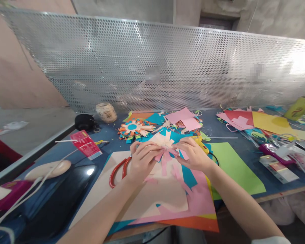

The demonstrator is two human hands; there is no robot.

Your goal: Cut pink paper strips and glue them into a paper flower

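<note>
Both hands meet over a stack of coloured paper sheets (165, 195) near the table's front edge. Between them is a paper flower (166, 156) with pink and cream strips. My left hand (144, 161) pinches its left side, fingers curled. On the flower's right side, my right hand (191, 154) is closed with thumb and fingertips on the strips. Red-handled scissors (117, 172) lie beside my left hand, their blades hidden. Behind the hands, another layered paper flower (132, 127) has a blue centre. A yellow glue gun (200, 144) rests just behind my right hand.
A dark phone-like slab (63, 200), a pink box (86, 145) and white cables lie at left. Green paper (235, 169) is at right, with paper scraps and a purple tool (276, 154) beyond. A perforated metal screen (152, 64) stands along the back.
</note>
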